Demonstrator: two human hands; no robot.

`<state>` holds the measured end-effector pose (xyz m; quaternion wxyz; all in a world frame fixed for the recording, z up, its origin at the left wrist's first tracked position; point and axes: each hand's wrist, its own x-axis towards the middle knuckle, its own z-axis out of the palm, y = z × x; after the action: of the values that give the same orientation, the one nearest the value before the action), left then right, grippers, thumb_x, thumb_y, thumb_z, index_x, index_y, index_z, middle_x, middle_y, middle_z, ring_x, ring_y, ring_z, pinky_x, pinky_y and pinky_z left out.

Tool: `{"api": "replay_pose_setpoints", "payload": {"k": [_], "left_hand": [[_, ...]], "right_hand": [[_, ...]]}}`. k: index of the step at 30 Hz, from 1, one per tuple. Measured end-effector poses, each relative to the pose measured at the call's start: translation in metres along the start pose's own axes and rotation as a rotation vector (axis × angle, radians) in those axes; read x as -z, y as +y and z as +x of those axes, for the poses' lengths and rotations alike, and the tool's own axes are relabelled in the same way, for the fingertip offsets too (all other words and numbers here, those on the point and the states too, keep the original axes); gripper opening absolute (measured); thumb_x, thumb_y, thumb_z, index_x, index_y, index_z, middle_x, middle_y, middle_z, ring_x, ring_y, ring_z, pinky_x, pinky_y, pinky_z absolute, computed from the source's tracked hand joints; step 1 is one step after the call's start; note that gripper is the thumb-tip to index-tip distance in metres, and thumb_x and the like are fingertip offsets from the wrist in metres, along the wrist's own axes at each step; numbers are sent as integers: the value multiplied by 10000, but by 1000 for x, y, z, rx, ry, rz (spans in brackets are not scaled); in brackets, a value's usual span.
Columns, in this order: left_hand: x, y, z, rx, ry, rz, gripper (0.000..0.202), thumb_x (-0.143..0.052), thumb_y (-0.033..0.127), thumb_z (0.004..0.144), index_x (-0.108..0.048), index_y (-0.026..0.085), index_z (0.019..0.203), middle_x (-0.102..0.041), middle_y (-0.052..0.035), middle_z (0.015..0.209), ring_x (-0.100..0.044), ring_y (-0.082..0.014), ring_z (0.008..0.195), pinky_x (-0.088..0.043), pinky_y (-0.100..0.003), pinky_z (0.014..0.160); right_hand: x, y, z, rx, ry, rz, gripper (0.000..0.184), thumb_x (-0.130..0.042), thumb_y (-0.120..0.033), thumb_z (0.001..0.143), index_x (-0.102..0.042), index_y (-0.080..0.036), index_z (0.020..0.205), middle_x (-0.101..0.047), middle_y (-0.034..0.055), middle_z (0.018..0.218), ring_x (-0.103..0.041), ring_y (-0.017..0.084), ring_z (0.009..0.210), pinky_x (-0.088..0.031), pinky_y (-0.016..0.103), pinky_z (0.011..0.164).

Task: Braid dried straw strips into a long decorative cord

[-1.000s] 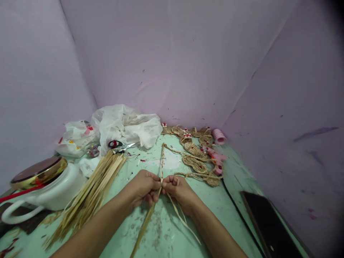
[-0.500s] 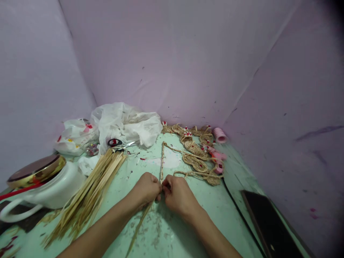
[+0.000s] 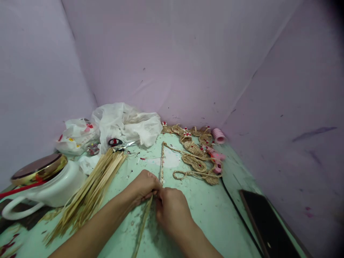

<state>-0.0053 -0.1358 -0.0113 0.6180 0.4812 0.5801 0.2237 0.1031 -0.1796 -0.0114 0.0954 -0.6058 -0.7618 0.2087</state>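
A thin braided straw cord (image 3: 162, 161) runs away from me across the green table (image 3: 204, 208). My left hand (image 3: 143, 186) pinches its near end, fingers closed. Just right of it, my right hand (image 3: 172, 209) is also closed on the loose straw strips (image 3: 143, 224) that trail back toward me. The two hands touch at the point where the braid ends. The fingertips of the right hand are hidden under its back.
A bundle of straw strips (image 3: 91, 191) lies left of my hands, a white jug with a gold lid (image 3: 43, 186) beyond it. Scissors (image 3: 118, 143) and plastic bags (image 3: 126, 123) sit at the back. Coiled braids (image 3: 196, 161), a pink glue gun (image 3: 216, 159) and a dark board (image 3: 268, 229) lie right.
My right hand has slid nearer to me and rolled over the loose strips, covering them. The left hand stayed at the braid's end.
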Motion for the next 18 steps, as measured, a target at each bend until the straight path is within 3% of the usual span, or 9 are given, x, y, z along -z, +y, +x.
{"api": "replay_pose_setpoints", "payload": {"k": [3,5,8,10,13,18], "left_hand": [[7,2,1,2,-40,16,75,-462,141,481,-448,135,407,-340,56,295,-193,-24,250,-82,-192,303],[11,2,2,-5,-81,19,90,-488,176,503,-460,136,426,-351,57,306,-197,-25,249,-73,-193,300],[15,0,4,-17,-139,6,117,-509,218,518,-464,138,445,-370,58,326,-203,-20,252,-71,-191,303],[16,-1,5,-25,-152,-17,101,-508,217,515,-471,137,465,-384,58,342,-202,-17,258,-75,-190,309],[16,-3,7,-55,-166,-20,81,-500,210,516,-481,137,487,-392,57,356,-207,-20,274,-87,-190,321],[17,-1,6,-89,-187,125,120,-489,222,524,-450,143,443,-351,56,347,-221,-30,315,-122,-193,353]], "right_hand": [[12,13,6,-12,-30,133,127,-564,-236,640,-672,-174,613,-651,86,600,-526,164,517,-218,263,476],[20,24,13,-57,47,329,178,-566,-332,660,-664,-187,628,-642,54,592,-515,146,525,-267,245,484],[19,33,25,-167,182,652,178,-524,-302,688,-626,-158,716,-639,53,679,-536,141,598,-347,232,529],[10,33,30,-254,59,868,152,-497,-251,690,-574,-143,763,-600,30,606,-519,127,528,-356,228,494],[-4,29,33,-327,-119,1027,84,-481,-221,679,-512,-149,711,-440,-52,420,-377,79,360,-277,206,400],[-11,31,32,-259,-55,1056,125,-559,-209,586,-462,-150,533,-361,-76,389,-253,30,355,-178,194,389]]}}
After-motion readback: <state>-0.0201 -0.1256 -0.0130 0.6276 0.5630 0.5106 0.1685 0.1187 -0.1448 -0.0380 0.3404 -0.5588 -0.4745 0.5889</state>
